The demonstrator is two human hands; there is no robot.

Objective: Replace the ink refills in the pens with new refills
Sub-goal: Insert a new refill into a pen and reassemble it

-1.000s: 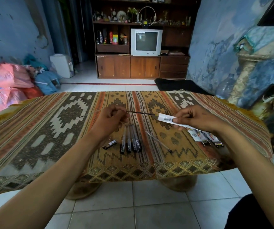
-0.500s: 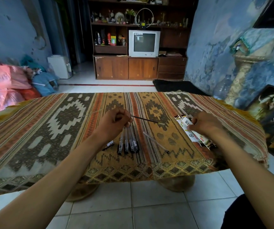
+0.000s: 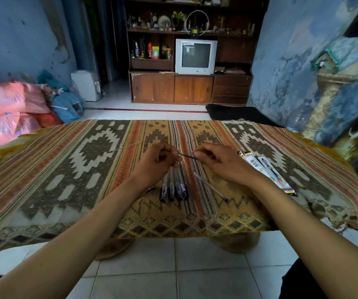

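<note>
While the pens (image 3: 174,186) lie in a neat row on the cloth (image 3: 66,169), both hands are up just behind them working one thin dark refill (image 3: 185,156). The left hand (image 3: 158,161) has its fingers curled round one end of it, pinched tight, and the right hand (image 3: 219,161) pinches the other end between thumb and fingertip, so the refill bridges the small gap between the two hands, tilted a bit and off the cloth. Can't tell whether it's an old one or a new one, it's just too thin to read.

Four pens, side by side, touching or nearly so, dark ends toward the near edge of the cloth. Just left of the pens there's a small dark bit (image 3: 151,189), maybe a cap or tip, honestly too small to say. Just right of the pens a clear barrel (image 3: 210,186) lies at a slant with its dark tip pointing toward the near edge, apart from the row. Further right of the pens, past the right wrist, the refill packs (image 3: 266,169) sit fanned out flat on the cloth, barcodes up.

Way behind the pens, across the tiled floor, there's a TV (image 3: 196,56) in a wooden cabinet (image 3: 152,89), and pink bags (image 3: 12,111) piled far left of it all.
</note>
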